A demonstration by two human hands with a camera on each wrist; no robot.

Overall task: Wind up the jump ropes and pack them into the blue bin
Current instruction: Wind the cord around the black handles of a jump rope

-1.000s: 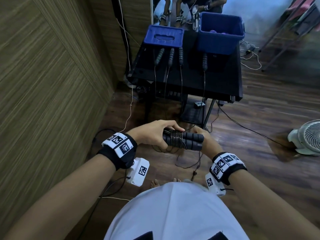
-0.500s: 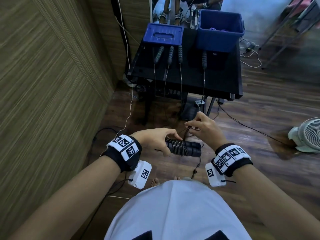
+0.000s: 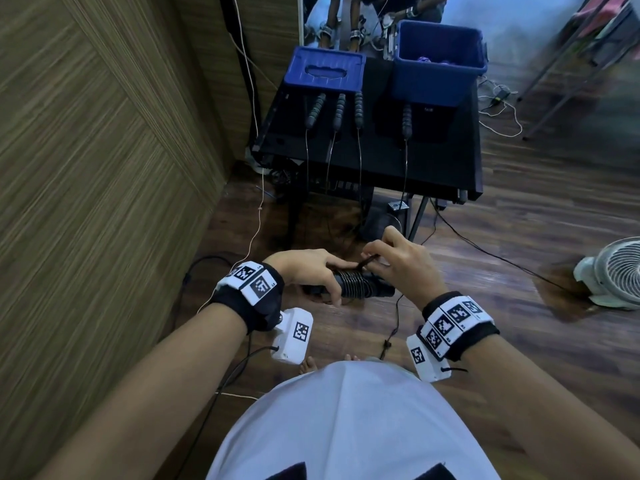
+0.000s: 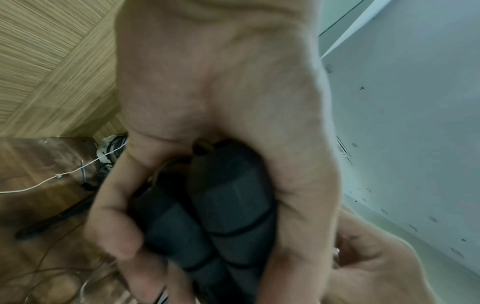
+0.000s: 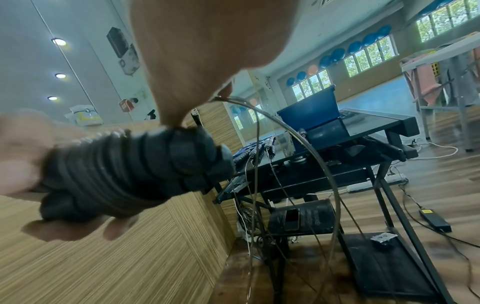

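Observation:
My left hand (image 3: 311,271) grips the two black handles of a jump rope (image 3: 360,287) held side by side, with several turns of thin cord wound round them; the same handles (image 4: 221,216) fill my left wrist view. My right hand (image 3: 398,261) pinches the loose cord (image 3: 365,264) just above the bundle. In the right wrist view the wound handles (image 5: 130,170) sit at the left and the free cord (image 5: 306,144) arcs away downward. The open blue bin (image 3: 438,62) stands at the back right of the black table (image 3: 443,168), with something purple inside.
Several more rope handles (image 3: 341,110) lie on the table, their cords hanging over its front edge. A blue lid (image 3: 325,69) lies at the table's back left. Wood-panel wall on my left, a white fan (image 3: 613,275) on the floor at right, cables across the floor.
My right hand left the handle ends, rose above the bundle and now pinches the cord close over it. The left hand keeps its grip on the handles.

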